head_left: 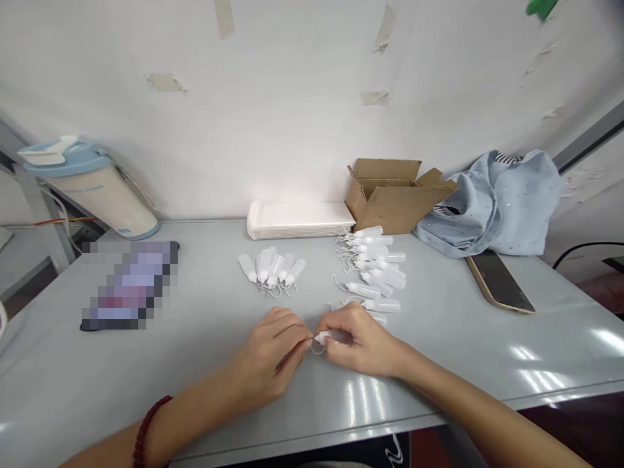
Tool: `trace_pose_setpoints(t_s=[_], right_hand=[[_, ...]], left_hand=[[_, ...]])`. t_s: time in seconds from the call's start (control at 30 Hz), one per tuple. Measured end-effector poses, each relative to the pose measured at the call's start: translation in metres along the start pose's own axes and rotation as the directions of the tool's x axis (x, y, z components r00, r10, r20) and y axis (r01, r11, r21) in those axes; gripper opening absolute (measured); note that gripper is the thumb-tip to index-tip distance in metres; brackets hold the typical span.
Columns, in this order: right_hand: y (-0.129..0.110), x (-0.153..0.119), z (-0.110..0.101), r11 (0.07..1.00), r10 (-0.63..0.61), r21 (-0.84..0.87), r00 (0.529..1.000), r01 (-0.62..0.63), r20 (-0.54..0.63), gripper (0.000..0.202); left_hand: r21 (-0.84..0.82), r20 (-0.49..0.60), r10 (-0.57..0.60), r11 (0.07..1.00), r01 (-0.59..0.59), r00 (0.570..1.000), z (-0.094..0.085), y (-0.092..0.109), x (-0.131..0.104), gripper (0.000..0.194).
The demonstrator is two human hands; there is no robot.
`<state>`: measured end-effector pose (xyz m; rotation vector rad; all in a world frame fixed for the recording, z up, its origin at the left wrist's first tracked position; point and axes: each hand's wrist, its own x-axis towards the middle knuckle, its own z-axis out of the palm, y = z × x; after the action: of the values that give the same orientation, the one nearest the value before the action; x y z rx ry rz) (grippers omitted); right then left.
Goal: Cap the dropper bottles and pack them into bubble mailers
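Note:
My right hand (358,341) is closed around a small translucent squeeze bottle (324,337), its pointed white tip facing left. The fingertips of my left hand (275,354) are pinched together just at that tip; what lies between them is too small to make out. A thin white tether loops below the tip, between the two hands. Beyond my right hand lies a loose pile of similar squeeze bottles (373,257), their thin tethers toward the left. A smaller cluster of such bottles (266,265) rests past my left hand, tips toward me.
Against the wall sit a stack of white padded sheets or envelopes (302,221) and an open cardboard box (400,205). A tumbler (102,188) and a blurred-out phone-like item (131,286) are at left. At right lie a light-blue bag (507,201) and a phone (502,283).

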<state>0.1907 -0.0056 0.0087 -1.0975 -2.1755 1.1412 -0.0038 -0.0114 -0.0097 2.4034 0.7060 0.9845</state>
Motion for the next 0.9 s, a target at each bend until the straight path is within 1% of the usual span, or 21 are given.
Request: trace_pose_setpoints(t_s=[0.33,0.47,0.57,0.67,0.9], right_hand=[[0.001,0.002,0.001,1.000,-0.012,-0.007,1.000,0.012,-0.012,0.014],[-0.001,0.001,-0.002,1.000,-0.011,-0.014,1.000,0.011,0.000,0.014],[-0.003,0.000,-0.004,1.000,-0.013,-0.008,1.000,0.013,-0.002,0.015],[-0.004,0.000,-0.007,1.000,-0.025,-0.010,1.000,0.025,-0.018,0.017],[-0.003,0.001,-0.010,0.997,-0.048,-0.064,0.995,0.043,-0.084,0.018]], left_hand=[[0.020,0.008,-0.010,1.000,0.010,1.000,0.001,0.000,-0.001,0.018],[0.021,0.024,-0.035,0.999,0.034,0.999,-0.001,0.002,0.001,0.017],[0.020,0.045,-0.081,0.997,0.080,0.996,-0.007,0.004,0.005,0.013],[0.048,0.061,-0.110,0.993,0.107,0.992,-0.011,0.004,0.007,0.008],[0.095,0.027,-0.091,0.992,0.088,0.995,-0.012,0.000,0.005,0.009]])
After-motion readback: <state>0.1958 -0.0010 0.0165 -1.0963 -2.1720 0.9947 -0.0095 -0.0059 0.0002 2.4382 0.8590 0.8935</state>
